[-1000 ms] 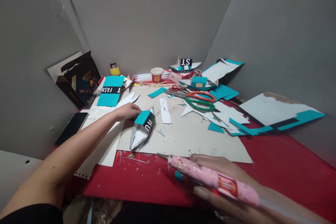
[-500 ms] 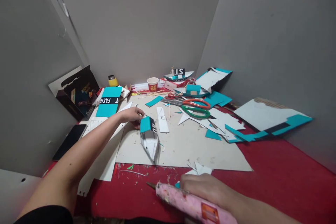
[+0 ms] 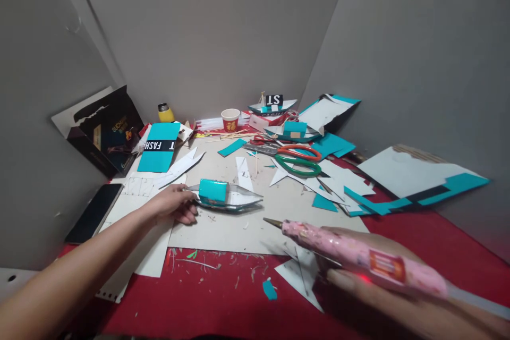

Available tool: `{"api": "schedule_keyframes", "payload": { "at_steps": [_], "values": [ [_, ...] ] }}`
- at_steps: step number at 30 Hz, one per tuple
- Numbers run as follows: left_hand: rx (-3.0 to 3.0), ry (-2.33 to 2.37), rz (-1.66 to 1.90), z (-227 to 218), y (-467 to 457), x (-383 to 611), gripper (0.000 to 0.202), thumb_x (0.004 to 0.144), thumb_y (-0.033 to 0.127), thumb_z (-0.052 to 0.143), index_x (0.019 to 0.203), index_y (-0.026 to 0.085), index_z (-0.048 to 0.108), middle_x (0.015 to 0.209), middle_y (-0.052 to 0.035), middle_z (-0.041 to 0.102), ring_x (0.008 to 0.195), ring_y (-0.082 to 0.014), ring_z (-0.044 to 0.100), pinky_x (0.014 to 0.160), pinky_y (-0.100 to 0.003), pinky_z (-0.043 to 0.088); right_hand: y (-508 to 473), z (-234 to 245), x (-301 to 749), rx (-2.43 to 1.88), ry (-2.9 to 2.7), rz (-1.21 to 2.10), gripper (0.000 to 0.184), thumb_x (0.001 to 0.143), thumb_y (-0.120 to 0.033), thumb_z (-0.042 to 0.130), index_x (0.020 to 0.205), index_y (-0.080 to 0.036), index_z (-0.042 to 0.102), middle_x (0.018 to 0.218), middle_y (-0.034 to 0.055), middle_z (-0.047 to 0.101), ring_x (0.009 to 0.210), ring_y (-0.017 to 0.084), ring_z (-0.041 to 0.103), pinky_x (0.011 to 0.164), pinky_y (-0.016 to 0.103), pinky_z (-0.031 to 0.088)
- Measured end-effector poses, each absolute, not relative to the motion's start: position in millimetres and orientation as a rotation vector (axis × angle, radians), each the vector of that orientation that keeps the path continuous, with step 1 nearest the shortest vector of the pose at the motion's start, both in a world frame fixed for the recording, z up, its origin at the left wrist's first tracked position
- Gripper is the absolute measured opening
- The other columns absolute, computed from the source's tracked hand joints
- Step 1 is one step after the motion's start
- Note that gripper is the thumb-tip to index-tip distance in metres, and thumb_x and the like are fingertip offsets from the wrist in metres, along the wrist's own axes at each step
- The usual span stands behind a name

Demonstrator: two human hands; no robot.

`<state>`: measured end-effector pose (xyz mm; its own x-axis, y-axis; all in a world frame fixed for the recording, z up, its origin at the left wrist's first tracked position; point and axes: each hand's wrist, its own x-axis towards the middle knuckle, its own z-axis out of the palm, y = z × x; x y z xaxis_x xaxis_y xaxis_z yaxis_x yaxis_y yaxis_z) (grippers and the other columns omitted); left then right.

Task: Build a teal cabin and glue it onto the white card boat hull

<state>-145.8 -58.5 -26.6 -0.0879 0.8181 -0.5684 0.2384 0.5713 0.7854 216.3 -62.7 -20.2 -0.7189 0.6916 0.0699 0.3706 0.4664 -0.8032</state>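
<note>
My left hand [image 3: 177,204] pinches one pointed end of a small paper boat [image 3: 243,199], which has a teal curved roof over its middle. The boat lies sideways, its other tip toward the right, over a grey-white cardboard sheet [image 3: 223,236]. A pink hot glue gun [image 3: 334,244] is gripped in my right hand [image 3: 358,276]. Its metal nozzle points left, toward the boat, with a gap between them. A red light glows beneath its body. Part of my right hand is hidden behind the gun.
Scissors with orange and green handles [image 3: 298,164] lie among paper scraps. Two finished-looking boats [image 3: 295,130] and a paper cup [image 3: 230,120] stand at the back. A yellow bottle [image 3: 166,113], a black box [image 3: 111,133] and a phone [image 3: 93,215] are left. Grey panels [image 3: 199,32] enclose the table.
My left hand has turned the boat from pointing toward me to lying sideways. The glue gun in my right hand has come up and to the right, its nozzle nearer the boat.
</note>
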Motion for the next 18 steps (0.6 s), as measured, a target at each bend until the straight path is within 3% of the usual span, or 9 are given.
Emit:
{"api": "schedule_keyframes", "payload": {
  "at_steps": [4, 7, 14, 18],
  "values": [
    [0.856, 1.583, 0.680, -33, -74, -150, 0.033, 0.080, 0.046, 0.063, 0.090, 0.016, 0.052, 0.063, -0.0034, 0.066, 0.050, -0.0147, 0.066, 0.046, -0.024, 0.051, -63, -13, 207, -1.003, -2.240, 1.229, 0.048, 0.089, -0.053, 0.051, 0.133, -0.036, 0.056, 0.136, 0.0028, 0.058, 0.131, 0.033, 0.046, 0.108, 0.051, 0.036],
    [0.863, 1.597, 0.734, -36, -82, -155, 0.039, 0.076, 0.054, 0.066, 0.083, 0.019, 0.049, 0.060, -0.0026, 0.066, 0.047, -0.0152, 0.065, 0.042, -0.023, 0.049, -60, -10, 197, -0.964, -2.155, 1.324, 0.050, 0.088, -0.057, 0.049, 0.131, -0.033, 0.059, 0.137, 0.0040, 0.057, 0.131, 0.034, 0.045, 0.108, 0.054, 0.036],
    [1.019, 1.643, 0.860, -31, -100, -154, 0.040, 0.071, 0.047, 0.074, 0.066, 0.020, 0.045, 0.041, 0.0072, 0.053, 0.033, -0.0089, 0.051, 0.034, -0.018, 0.038, -48, -13, 187, -1.073, -2.225, 1.378, 0.047, 0.084, -0.053, 0.059, 0.125, -0.032, 0.064, 0.137, 0.0049, 0.057, 0.128, 0.035, 0.049, 0.100, 0.051, 0.048],
    [0.979, 1.547, 0.823, -29, -112, -156, 0.038, 0.071, 0.051, 0.072, 0.066, 0.016, 0.057, 0.046, 0.0031, 0.060, 0.035, -0.0084, 0.053, 0.036, -0.018, 0.041, -48, -15, 181, -1.072, -2.198, 1.384, 0.045, 0.085, -0.051, 0.059, 0.126, -0.032, 0.063, 0.138, 0.0039, 0.055, 0.129, 0.034, 0.047, 0.104, 0.052, 0.043]
  ]
}}
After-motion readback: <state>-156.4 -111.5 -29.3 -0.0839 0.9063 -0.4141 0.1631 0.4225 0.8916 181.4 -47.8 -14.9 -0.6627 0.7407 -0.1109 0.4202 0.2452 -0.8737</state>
